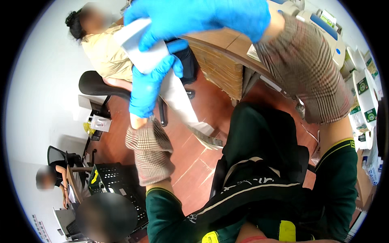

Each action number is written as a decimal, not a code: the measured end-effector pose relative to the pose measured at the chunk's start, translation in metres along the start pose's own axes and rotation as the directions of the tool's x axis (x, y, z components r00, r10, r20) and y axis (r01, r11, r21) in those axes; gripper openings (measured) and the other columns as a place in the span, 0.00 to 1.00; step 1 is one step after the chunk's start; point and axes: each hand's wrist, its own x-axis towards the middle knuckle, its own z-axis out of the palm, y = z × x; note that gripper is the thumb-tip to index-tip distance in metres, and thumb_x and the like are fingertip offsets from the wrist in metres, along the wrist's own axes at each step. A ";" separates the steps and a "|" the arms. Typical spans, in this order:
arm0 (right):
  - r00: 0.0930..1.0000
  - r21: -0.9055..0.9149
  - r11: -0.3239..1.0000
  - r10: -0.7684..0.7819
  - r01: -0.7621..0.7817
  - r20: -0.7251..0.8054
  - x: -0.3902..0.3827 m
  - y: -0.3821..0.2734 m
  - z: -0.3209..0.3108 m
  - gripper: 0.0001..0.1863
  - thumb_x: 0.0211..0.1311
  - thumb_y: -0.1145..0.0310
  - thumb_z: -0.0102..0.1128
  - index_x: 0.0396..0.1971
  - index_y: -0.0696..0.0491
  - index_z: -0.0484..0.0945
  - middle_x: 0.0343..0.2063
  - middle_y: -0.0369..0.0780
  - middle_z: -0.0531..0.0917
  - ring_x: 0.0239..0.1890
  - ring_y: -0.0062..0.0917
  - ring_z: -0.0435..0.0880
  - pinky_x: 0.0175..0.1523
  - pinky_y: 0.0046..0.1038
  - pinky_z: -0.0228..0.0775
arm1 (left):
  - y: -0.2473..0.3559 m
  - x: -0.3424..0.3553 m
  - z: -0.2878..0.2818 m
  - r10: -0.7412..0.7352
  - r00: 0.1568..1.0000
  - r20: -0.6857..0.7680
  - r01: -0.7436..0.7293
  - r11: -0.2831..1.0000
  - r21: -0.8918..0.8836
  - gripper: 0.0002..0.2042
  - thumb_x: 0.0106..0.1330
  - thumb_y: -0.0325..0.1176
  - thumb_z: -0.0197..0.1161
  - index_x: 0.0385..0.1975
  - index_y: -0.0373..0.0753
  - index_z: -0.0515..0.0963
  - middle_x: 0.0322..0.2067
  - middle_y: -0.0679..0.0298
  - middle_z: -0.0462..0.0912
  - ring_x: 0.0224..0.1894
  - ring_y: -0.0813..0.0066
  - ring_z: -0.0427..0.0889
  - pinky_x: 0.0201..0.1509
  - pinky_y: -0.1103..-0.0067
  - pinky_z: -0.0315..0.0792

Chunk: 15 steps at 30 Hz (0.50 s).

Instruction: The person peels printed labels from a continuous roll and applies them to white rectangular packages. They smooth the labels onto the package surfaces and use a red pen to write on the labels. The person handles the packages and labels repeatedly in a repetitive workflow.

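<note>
My right hand (186, 18), in a blue glove and slightly blurred, grips a white paper-like piece (139, 54) high in front of me. My left hand (146, 89), also blue-gloved, is closed on the same piece just below. A long white strip (180, 99) hangs from between the hands and slants down over the floor, ending in a crumpled, greyish printed part (204, 135). Whether piece and strip are joined, I cannot tell. Checked sleeve covers are on both forearms.
A person in pale clothing (103, 52) sits beyond my hands, beside a wooden desk (214, 38). Machines (336, 48) and white containers (360, 89) line the right. Another person (60, 182) sits at lower left, near a black perforated crate (111, 178) and a blurred head (105, 216).
</note>
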 end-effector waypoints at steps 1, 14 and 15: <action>1.000 -0.011 1.000 0.015 -0.015 0.014 -0.008 0.003 -0.009 0.35 0.48 0.56 0.67 0.54 0.58 0.67 0.45 0.49 0.77 0.43 0.36 0.80 0.51 0.30 0.71 | 0.004 0.005 0.000 0.002 1.000 -0.011 -0.002 1.000 0.009 0.16 0.65 0.29 0.55 0.50 0.26 0.72 0.26 0.62 0.77 0.28 0.74 0.75 0.35 0.80 0.72; 0.970 -0.212 0.953 0.233 -0.215 0.063 -0.080 -0.001 -0.084 0.28 0.49 0.58 0.65 0.47 0.58 0.71 0.40 0.49 0.78 0.38 0.36 0.80 0.47 0.32 0.71 | -0.020 -0.011 -0.012 -0.113 0.989 0.098 0.121 0.988 -0.090 0.20 0.58 0.31 0.60 0.48 0.25 0.72 0.36 0.55 0.82 0.35 0.71 0.80 0.45 0.76 0.74; 0.967 -0.229 0.947 0.246 -0.226 0.063 -0.083 -0.001 -0.090 0.27 0.49 0.58 0.65 0.46 0.58 0.71 0.39 0.49 0.78 0.38 0.37 0.80 0.46 0.32 0.71 | -0.036 -0.018 -0.011 -0.169 0.976 0.139 0.182 0.980 -0.084 0.19 0.59 0.31 0.60 0.47 0.25 0.73 0.35 0.55 0.82 0.36 0.70 0.80 0.46 0.76 0.74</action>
